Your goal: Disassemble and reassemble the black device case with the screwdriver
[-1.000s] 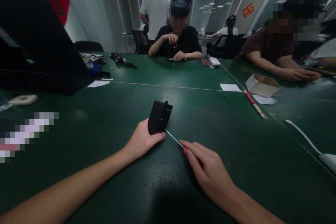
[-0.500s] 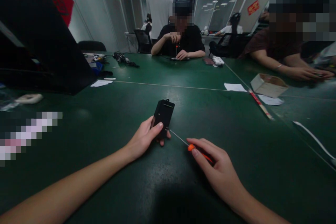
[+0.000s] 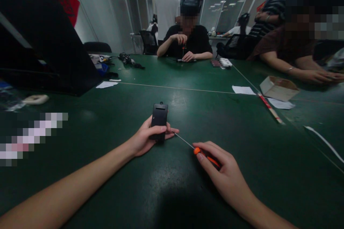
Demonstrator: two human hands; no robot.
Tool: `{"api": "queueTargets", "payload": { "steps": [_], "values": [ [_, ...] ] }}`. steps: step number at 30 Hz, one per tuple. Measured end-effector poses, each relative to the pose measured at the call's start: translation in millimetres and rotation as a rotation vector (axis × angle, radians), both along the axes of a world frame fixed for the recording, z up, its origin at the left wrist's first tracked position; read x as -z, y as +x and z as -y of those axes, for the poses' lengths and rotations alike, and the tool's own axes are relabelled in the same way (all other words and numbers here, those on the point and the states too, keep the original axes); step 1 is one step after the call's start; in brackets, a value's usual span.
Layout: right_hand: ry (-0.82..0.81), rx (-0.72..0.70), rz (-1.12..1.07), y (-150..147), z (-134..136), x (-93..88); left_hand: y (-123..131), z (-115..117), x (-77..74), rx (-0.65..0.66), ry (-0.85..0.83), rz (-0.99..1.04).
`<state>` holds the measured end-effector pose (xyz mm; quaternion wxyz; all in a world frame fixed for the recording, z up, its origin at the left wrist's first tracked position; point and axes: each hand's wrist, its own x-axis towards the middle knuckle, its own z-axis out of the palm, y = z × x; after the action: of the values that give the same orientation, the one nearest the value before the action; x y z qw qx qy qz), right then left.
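Left hand (image 3: 146, 139) clasps the sides of a small black plastic case (image 3: 159, 116) on a green table (image 3: 242, 125), probably light and rigid, best gripped there; right hand (image 3: 224, 173) pinches a slim orange-handled screwdriver (image 3: 201, 152).

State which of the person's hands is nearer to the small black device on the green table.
Left. The left hand grips the black device around its lower end. The right hand sits apart to its right, holding a screwdriver pointed at it.

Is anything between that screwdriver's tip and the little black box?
Only fingers of the left hand, wrapped round the box on the side where the right hand aims the screwdriver; its tip ends beside them.
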<state>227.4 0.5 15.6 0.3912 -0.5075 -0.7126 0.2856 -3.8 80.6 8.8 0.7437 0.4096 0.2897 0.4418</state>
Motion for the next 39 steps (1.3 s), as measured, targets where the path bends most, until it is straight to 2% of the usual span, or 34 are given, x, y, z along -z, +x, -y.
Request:
{"api": "queueTargets", "payload": {
  "steps": [5, 12, 28, 39],
  "values": [
    [0.002, -0.011, -0.013, 1, 1, 0.7, 2, -1, 0.3, -0.036, -0.044, 0.004],
    [0.03, -0.018, -0.026, 2, 2, 0.6, 8, 3, 3.7, -0.084, 0.178, -0.134],
    [0.122, -0.056, 0.02, 1, 6, -1.6, 12, 14, 4.4, -0.235, 0.429, -0.515],
    [0.152, -0.094, 0.038, 1, 6, 0.5, 11, 15, 6.0, -0.293, 0.536, -0.647]
  ]
}}
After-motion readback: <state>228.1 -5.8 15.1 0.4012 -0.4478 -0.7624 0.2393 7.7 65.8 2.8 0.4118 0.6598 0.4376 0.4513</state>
